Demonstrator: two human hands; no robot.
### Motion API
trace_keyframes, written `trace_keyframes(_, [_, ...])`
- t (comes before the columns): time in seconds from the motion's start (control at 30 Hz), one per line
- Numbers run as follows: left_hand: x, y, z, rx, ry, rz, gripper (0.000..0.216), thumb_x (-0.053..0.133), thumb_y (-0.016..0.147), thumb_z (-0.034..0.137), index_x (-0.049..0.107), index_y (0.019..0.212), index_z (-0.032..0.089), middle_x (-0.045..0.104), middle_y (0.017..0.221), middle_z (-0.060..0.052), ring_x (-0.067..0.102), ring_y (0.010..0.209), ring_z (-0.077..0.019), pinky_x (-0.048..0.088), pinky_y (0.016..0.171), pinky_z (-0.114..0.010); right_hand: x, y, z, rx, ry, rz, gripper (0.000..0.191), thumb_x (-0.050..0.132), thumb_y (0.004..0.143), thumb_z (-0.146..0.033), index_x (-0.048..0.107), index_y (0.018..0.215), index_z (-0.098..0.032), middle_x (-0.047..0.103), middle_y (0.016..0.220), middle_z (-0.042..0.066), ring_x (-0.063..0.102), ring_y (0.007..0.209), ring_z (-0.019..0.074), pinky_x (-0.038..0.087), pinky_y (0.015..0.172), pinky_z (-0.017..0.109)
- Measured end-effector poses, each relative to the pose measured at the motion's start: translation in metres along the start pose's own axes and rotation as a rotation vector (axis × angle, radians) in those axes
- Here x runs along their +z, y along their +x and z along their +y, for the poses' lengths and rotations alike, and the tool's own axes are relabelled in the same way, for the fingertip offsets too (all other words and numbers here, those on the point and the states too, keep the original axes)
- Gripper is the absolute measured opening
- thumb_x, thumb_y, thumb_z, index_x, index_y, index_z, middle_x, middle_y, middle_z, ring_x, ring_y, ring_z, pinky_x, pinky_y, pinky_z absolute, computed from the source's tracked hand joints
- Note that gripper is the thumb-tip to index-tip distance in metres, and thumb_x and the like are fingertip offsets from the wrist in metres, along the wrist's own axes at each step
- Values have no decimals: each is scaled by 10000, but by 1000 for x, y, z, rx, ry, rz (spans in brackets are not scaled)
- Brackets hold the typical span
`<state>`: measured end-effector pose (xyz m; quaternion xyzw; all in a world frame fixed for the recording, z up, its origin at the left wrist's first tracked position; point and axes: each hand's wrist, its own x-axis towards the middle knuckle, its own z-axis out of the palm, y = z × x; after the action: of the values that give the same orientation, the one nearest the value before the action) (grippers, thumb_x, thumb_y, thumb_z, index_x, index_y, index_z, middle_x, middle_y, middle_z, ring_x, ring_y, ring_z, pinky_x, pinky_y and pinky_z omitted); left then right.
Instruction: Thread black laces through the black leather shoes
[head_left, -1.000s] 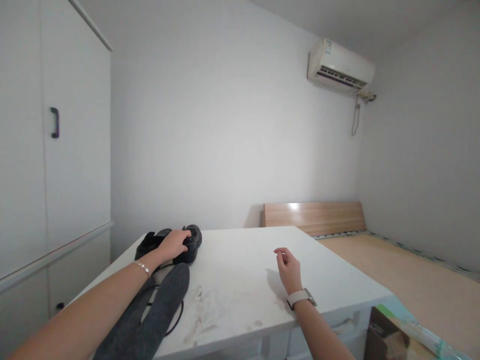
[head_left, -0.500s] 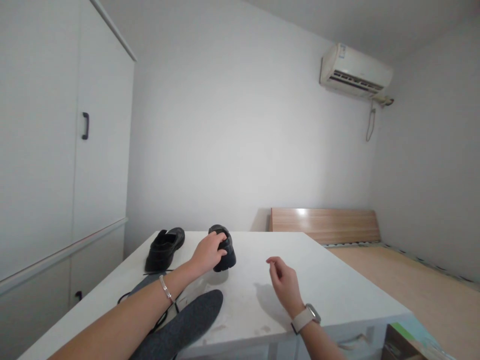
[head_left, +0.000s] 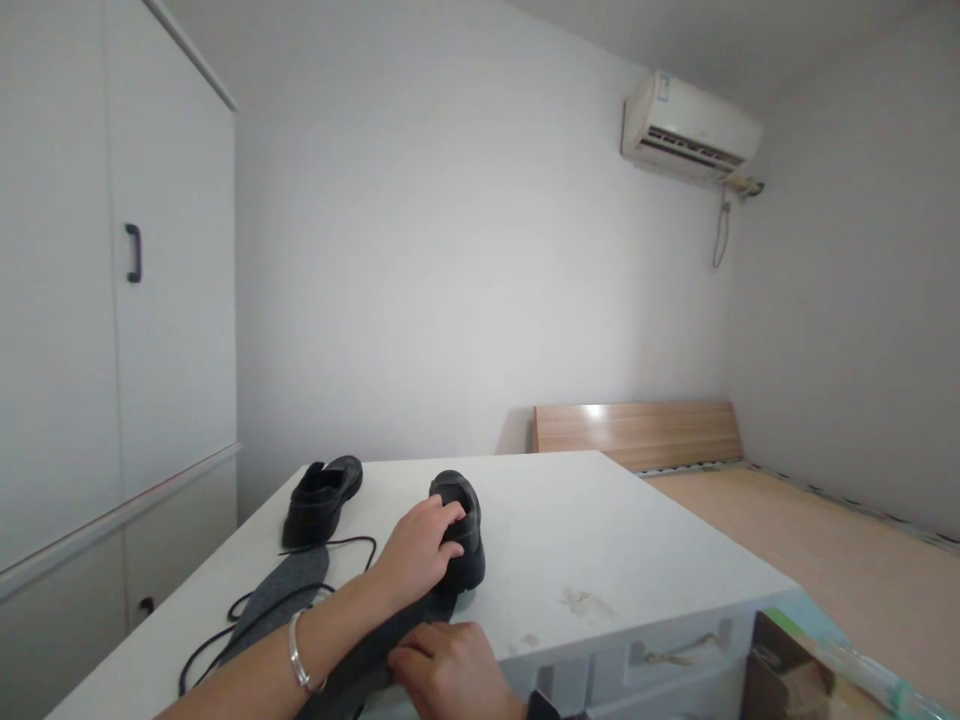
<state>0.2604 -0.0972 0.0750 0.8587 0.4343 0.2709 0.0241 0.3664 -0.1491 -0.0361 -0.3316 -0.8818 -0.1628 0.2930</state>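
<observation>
My left hand (head_left: 420, 545) is closed on a black shoe (head_left: 469, 555), its thumb and fingers gripping the collar at the shoe's opening. Close in front, my right hand (head_left: 454, 665) has its fingers pinched at the edge of a dark grey insole (head_left: 367, 650). My left forearm hides part of that insole. Farther left, a second grey insole (head_left: 281, 590) lies on the white tabletop with black shoelaces (head_left: 225, 635) across and around it. Another black shoe (head_left: 319, 500) stands behind it at the table's left side.
The white table (head_left: 555, 530) has drawers at its front, one with a rope handle (head_left: 681, 655). An open box (head_left: 784, 670) stands at the lower right. A bed base (head_left: 810, 550) with a wooden headboard is on the right, a white wardrobe (head_left: 172, 300) on the left.
My right hand has moved left and toward me onto the insole. The shoe in my left hand has come nearer and slightly right. The view has shifted a little.
</observation>
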Motion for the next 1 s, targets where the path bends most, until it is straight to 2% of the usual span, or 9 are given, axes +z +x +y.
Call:
trace_keyframes(0.13, [4,-2,-1,-13,-13,-8,180,636,783,126,643,945,203,620,943,-54,607,914,-219,450,817,-303,-35,-14,7,181,200,251,252,453,964,-128,623,1130,-210,719,1033,58,697,873,185,542,732,257])
trace_keyframes(0.3, [2,-2,8,-14,-17,-26,206,631,803,146,652,999,206,620,971,-60,606,932,-222,451,833,-306,-76,-47,23,431,653,475,259,432,1012,-269,634,1171,-240,686,1088,80,647,1001,201,515,876,297])
trace_keyframes(0.43, [2,-11,29,2,-12,-66,215,641,806,155,660,1014,204,616,985,-74,603,947,-236,453,836,-318,-89,-74,53,771,1138,609,457,481,920,-632,681,824,-233,687,878,67,649,867,246,539,795,363])
trace_keyframes(0.53, [7,-18,46,14,-12,-108,209,650,797,149,667,1000,197,619,981,-82,612,935,-239,461,818,-318,-108,-89,74,826,1310,554,528,545,801,-749,589,656,-243,634,760,42,622,754,241,537,743,394])
trace_keyframes(0.63, [15,-23,57,22,-6,-143,200,660,784,134,678,977,184,632,972,-92,625,927,-250,472,806,-324,-134,-101,81,853,1325,428,371,751,684,-582,599,720,-245,627,846,42,605,818,242,508,743,362])
trace_keyframes(0.73, [20,-23,64,34,7,-157,198,678,790,153,681,988,162,643,985,-113,632,927,-269,480,803,-343,-152,-112,84,906,1246,363,306,741,668,-347,579,910,-254,614,978,32,591,897,224,470,741,308])
trace_keyframes(0.87, [15,-13,63,96,16,-157,152,612,913,317,690,948,192,672,949,-77,618,965,-252,471,862,-346,-143,-122,103,917,847,100,357,490,583,-206,479,938,-246,593,875,26,591,806,213,447,644,288])
trace_keyframes(0.93, [9,-2,55,113,34,-143,195,528,969,317,685,936,206,682,982,-58,597,1027,-235,444,937,-344,-133,-122,115,903,651,44,356,425,540,-206,473,891,-236,576,898,49,582,860,231,465,703,327])
trace_keyframes(1.0, [5,10,44,100,70,-139,141,569,943,263,668,1018,195,667,1101,-72,573,1101,-238,423,993,-351,-123,-119,123,893,527,46,235,426,596,-219,479,825,-227,549,958,79,552,949,251,454,830,381])
